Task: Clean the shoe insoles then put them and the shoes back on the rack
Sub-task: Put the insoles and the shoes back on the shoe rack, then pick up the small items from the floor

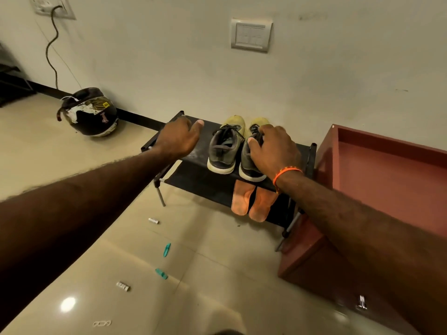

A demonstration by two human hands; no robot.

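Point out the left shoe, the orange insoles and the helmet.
left shoe (223, 147): head view, on its laced grey upper.
orange insoles (251, 200): head view, where the pair meets, lower shelf.
helmet (93, 113): head view, on its dark patterned shell.

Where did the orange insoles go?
In the head view, the two orange insoles lie side by side on the lower shelf of the black shoe rack, right below the shoes, toward the rack's right end.
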